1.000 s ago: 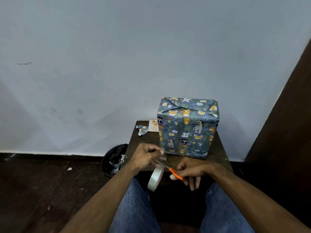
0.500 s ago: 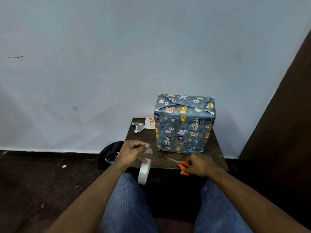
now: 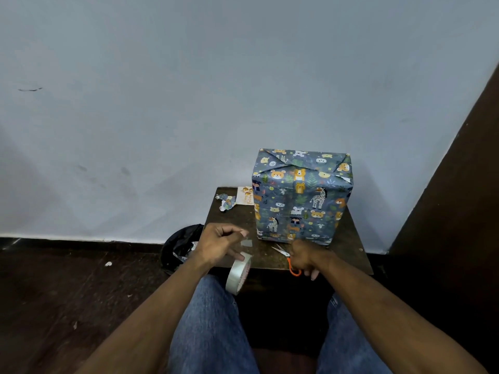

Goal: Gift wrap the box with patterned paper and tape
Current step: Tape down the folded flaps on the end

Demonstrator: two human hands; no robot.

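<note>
1. Since the earlier frame, the right hand had drawn the orange-handled scissors back toward the near edge of the tabletop, its fingers curled round the handles, blades pointing far-left over the wood.
2. Compared with that frame, the left hand had stayed by the near-left corner, pinching a short clear strip of tape between thumb and forefinger.
3. The tape roll hung from the lower fingers of that same hand, tilted on edge just off the near edge of the tabletop, above the person's left knee.
4. The box, fully covered in blue animal-patterned paper, stood upright on the far right part of the tabletop, close to the wall, with its folded end flaps on top.
5. A crumpled paper scrap and a small printed card lay at the far-left corner of the tabletop, left of the box.
6. A dark bag sat on the floor, left of the tabletop.
</note>
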